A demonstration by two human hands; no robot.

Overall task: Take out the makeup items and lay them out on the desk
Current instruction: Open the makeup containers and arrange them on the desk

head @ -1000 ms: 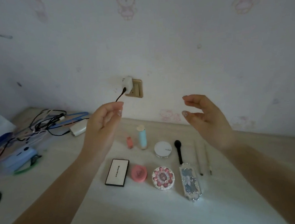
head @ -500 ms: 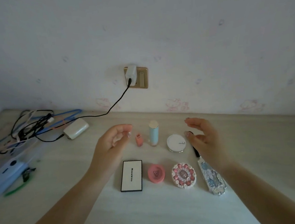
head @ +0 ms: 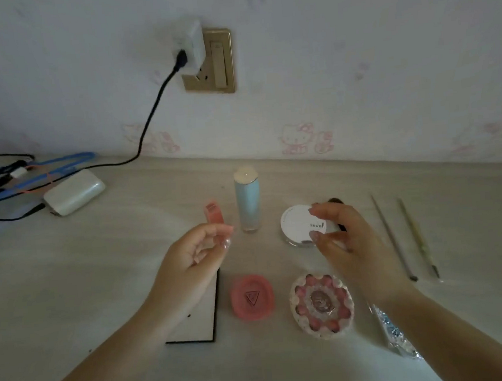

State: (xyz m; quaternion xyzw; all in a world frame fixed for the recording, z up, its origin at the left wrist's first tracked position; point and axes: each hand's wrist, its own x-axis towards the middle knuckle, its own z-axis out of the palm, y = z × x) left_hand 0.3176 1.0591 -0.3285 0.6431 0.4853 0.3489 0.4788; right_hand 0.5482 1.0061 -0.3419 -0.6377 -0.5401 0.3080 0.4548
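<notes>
Makeup items lie in rows on the pale desk [head: 289, 369]. The back row has a small pink lipstick [head: 214, 213], an upright light-blue tube [head: 248, 202] and a white round compact [head: 296, 222]. In front lie a white palette with a black edge [head: 200, 319], a pink round compact [head: 252, 298], a pearl-rimmed round compact [head: 322, 304] and a glittery case [head: 395, 332]. My left hand [head: 186, 266] hovers over the palette's top, fingers loosely curled, holding nothing. My right hand [head: 352, 248] hovers at the white compact's right edge, thumb and forefinger apart, hiding most of a black brush [head: 335, 201].
Two thin brushes [head: 390, 233] [head: 417, 236] lie to the right of my right hand. A white power bank [head: 74, 192] and tangled cables [head: 0, 182] sit at the back left. A charger [head: 191, 48] is plugged into the gold wall socket [head: 220, 60].
Both hands have come down from in front of the wall to just above the items. The view has tilted down and closer to the desk.
</notes>
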